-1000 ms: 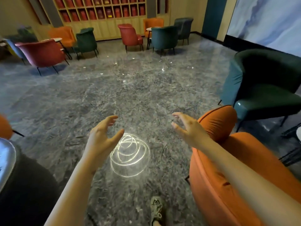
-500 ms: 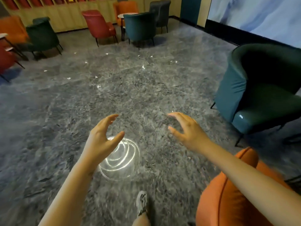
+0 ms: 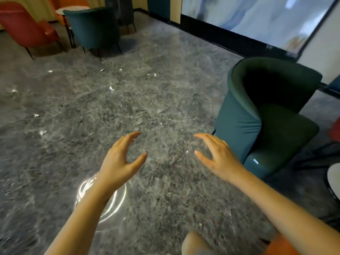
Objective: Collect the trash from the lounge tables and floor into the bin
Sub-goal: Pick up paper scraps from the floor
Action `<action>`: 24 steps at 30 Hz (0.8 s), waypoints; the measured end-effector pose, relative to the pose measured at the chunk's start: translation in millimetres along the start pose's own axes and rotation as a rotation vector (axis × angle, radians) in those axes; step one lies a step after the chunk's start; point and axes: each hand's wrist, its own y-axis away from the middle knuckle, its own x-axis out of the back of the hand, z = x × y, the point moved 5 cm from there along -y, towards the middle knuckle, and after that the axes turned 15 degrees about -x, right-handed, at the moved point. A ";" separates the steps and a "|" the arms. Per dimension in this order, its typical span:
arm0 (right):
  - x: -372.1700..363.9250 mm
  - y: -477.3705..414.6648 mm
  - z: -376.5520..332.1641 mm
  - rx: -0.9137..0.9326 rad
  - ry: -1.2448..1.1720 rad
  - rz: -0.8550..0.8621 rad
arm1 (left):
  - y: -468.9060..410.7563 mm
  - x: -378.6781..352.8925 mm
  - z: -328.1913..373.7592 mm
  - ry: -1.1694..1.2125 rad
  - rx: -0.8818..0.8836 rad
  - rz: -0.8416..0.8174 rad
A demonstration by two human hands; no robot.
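Several small white paper scraps lie scattered on the grey marble floor ahead, among them one scrap [image 3: 111,88] in the middle distance, another scrap [image 3: 36,115] to the left and a third scrap [image 3: 42,132] nearer me. My left hand [image 3: 119,161] hovers in front of me, fingers loosely spread, holding nothing. My right hand [image 3: 217,157] hovers beside it at the same height, also empty with relaxed fingers. No bin is in view.
A teal armchair [image 3: 261,116] stands close on my right. Another teal chair [image 3: 92,28] and a red chair [image 3: 24,26] stand at the far left beside a small round table [image 3: 64,11]. A white round table edge [image 3: 334,173] shows at the right border. A bright ceiling-light reflection [image 3: 117,201] glints on the floor.
The view has moved forward and turned right: the orange chair has slid out of the frame at the bottom right and the teal armchair is closer. Both hands stay raised and empty.
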 end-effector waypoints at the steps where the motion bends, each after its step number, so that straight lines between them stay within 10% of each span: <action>1: 5.2 -27.5 9.8 -0.030 -0.012 0.020 | -31.5 -9.7 -10.7 0.006 -0.014 -0.024; 24: 94.7 -741.7 188.8 -0.221 -0.264 0.184 | -713.3 -179.0 -284.4 0.077 0.008 0.004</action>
